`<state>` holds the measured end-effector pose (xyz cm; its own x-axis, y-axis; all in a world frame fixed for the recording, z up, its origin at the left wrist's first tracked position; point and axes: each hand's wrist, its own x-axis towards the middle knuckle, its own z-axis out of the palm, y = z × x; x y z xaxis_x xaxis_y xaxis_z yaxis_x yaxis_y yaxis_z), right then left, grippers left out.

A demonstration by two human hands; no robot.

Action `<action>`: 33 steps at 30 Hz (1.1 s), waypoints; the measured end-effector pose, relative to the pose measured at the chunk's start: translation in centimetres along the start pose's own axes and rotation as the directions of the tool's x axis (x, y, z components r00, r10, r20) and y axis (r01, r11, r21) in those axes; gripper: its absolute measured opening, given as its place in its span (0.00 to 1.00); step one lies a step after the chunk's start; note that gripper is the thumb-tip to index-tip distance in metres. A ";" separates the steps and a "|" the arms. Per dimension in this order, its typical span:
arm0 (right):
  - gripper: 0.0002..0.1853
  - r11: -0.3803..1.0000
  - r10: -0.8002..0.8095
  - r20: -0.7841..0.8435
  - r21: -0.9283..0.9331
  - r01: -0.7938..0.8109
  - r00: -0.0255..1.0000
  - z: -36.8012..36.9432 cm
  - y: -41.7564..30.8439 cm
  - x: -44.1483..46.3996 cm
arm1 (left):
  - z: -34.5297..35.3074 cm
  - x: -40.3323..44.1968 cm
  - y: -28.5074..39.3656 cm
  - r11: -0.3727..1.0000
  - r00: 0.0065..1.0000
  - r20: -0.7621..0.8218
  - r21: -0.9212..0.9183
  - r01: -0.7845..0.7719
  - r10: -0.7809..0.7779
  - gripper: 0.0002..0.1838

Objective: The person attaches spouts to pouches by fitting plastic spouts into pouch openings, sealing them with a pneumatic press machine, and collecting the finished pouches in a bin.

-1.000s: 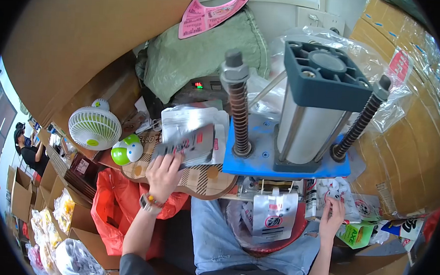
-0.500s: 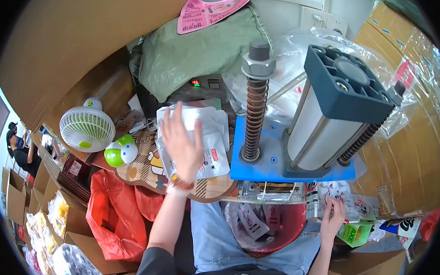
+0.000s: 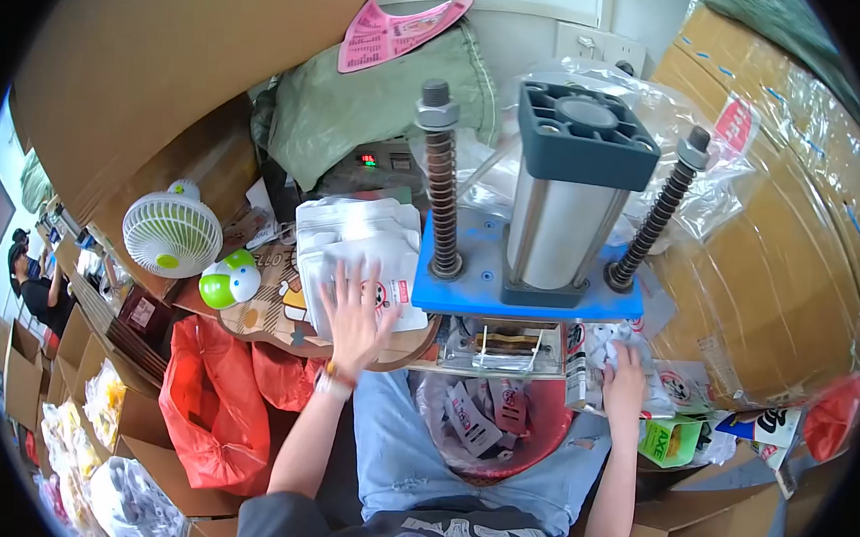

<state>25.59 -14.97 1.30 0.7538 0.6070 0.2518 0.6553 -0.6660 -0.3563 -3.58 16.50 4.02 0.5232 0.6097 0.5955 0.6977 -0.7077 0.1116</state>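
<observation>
At the left hand (image 3: 356, 333), reaching open-fingered over pouches (image 3: 360, 218), likely needing to separate one; at the right hand (image 3: 624, 384), touching white items (image 3: 601, 344), unclear if gripping.

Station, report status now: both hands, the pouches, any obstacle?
Left hand open, over silver pouches. Right hand at small white pieces, grip unclear. Blue-plated press stands between hands.

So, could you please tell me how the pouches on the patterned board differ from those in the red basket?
The board pouches overlap in a fairly flat pile, while the basket pouches lie jumbled at mixed angles. The left hand is spread at the board pouches; neither hand touches the basket pouches. Both groups carry printing.
</observation>
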 end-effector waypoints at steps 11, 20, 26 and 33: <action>0.13 0.892 0.034 -0.323 0.436 0.117 0.946 -6.0 -4.4 -2.2 | -2.2 -10.2 0.9 0.845 0.976 0.155 -0.492 0.210 -0.152 0.13; 0.23 0.575 -0.734 -0.217 0.308 0.758 0.644 -7.9 -11.5 -5.9 | -9.3 -8.7 10.8 0.845 0.947 -0.013 -0.447 -0.293 0.321 0.21; 0.28 0.633 -0.673 -0.054 0.473 0.612 0.738 -7.9 -9.9 -4.8 | -7.5 -8.7 11.1 0.580 0.863 0.268 -0.814 -0.035 0.428 0.09; 0.26 0.876 -0.293 -0.141 0.357 0.325 0.946 -8.4 -6.6 -3.8 | -1.1 -7.9 14.0 -0.070 0.600 0.799 -0.600 0.797 -0.028 0.11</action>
<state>18.83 -16.51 10.23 0.5275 0.7083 0.4692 0.8014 -0.2314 -0.5516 1.52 1.41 1.77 0.6854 0.6714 -0.2819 0.0743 0.3206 0.9443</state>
